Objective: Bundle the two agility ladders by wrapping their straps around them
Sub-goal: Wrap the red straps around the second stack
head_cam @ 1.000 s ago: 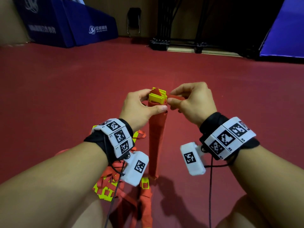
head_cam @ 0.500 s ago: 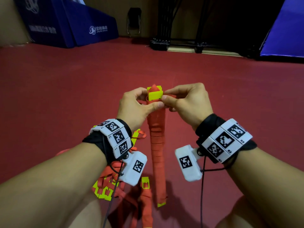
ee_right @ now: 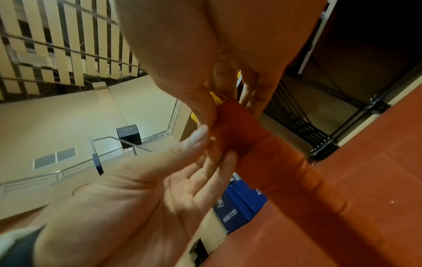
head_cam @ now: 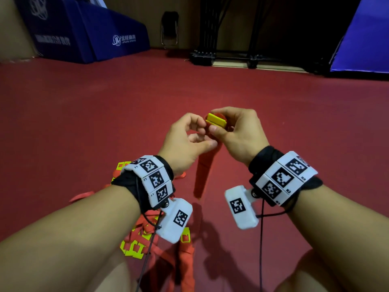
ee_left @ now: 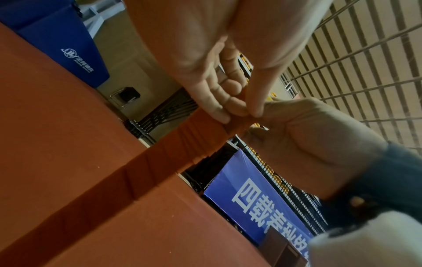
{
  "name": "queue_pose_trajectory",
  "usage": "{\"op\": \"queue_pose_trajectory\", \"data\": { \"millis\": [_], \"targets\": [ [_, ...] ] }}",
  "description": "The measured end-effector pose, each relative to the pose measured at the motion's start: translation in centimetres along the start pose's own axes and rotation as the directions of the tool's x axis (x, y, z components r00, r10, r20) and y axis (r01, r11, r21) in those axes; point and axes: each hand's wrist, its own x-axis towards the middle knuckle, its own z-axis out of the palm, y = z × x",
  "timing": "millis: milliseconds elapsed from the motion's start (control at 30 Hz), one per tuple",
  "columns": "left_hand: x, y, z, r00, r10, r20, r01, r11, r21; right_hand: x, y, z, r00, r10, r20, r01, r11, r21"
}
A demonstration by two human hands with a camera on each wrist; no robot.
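1. Head view: the top of a wrapped agility ladder bundle point(head_cam: 207, 165) is gripped by the right hand point(head_cam: 237, 135), whose thumb and curled fingers are closed narrowly round the yellow rung ends point(head_cam: 216, 121) and the red strap wound beneath them.
2. The left hand point(head_cam: 185, 144) is set just beside the right, with its thumb laid against the red strap below the rung ends and its fingers curled; in the left wrist view the strap point(ee_left: 237, 124) is seen pinched between the thumb and fingertips.
3. In the right wrist view the wrapped band point(ee_right: 237, 126) is shown pressed between the right thumb and fingers, with the left hand's fingertips point(ee_right: 228, 159) touching it from below.
4. The bundle is held above the floor, tilted, its lower end hanging down between the two wrists.
5. A second ladder point(head_cam: 145, 237) is seen lying loose on the floor under the left forearm, as a heap of yellow rungs and red straps.
6. Marker bands and white camera housings are worn on both wrists.
7. Red floor point(head_cam: 84, 112) is spread all around; blue padded blocks point(head_cam: 84, 32) are placed at the far left and a blue panel point(head_cam: 366, 39) at the far right.
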Motion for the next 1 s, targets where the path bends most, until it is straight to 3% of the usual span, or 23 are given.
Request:
{"op": "queue_pose_trajectory", "data": {
  "millis": [100, 200, 367, 567, 700, 833, 1000],
  "targets": [
    [0.5, -0.3, -0.4, 0.998, 0.033, -0.057, -0.029, 0.996, 0.081, 0.4, 0.5, 0.1, 0.999, -0.050, 0.002, 0.050, 0.999, 0.013],
    [0.6, -0.4, -0.9, 1.000, 0.006, -0.009, -0.004, 0.982, 0.189, 0.7, 0.5, 0.0, 0.995, -0.103, 0.003, 0.102, 0.992, 0.079],
    [0.1, 0.4, -1.2, 0.998, -0.012, 0.054, 0.003, 0.986, 0.166, 0.8, 0.4, -0.3, 0.992, -0.122, 0.034, 0.112, 0.968, 0.223],
    [-0.4, 1.1, -1.0, 1.000, -0.007, -0.010, 0.008, 0.990, 0.138, 0.4, 0.0, 0.8, 0.995, -0.099, 0.006, 0.089, 0.918, 0.385],
    [-0.6, 1.3, -0.9, 0.998, -0.034, -0.058, 0.038, 0.997, 0.070, 0.1, -0.3, 1.4, 0.996, -0.093, 0.009, 0.082, 0.912, 0.401],
    [-0.3, 1.5, -1.4, 0.994, -0.047, -0.099, 0.051, 0.998, 0.037, 0.0, 0.1, 1.9, 0.998, -0.065, 0.019, 0.055, 0.949, 0.309],
    [0.2, 0.9, -2.7, 0.984, -0.119, -0.132, 0.122, 0.992, 0.016, -0.4, 1.8, 3.9, 0.990, -0.020, 0.137, -0.008, 0.979, 0.202]
  ]
}}
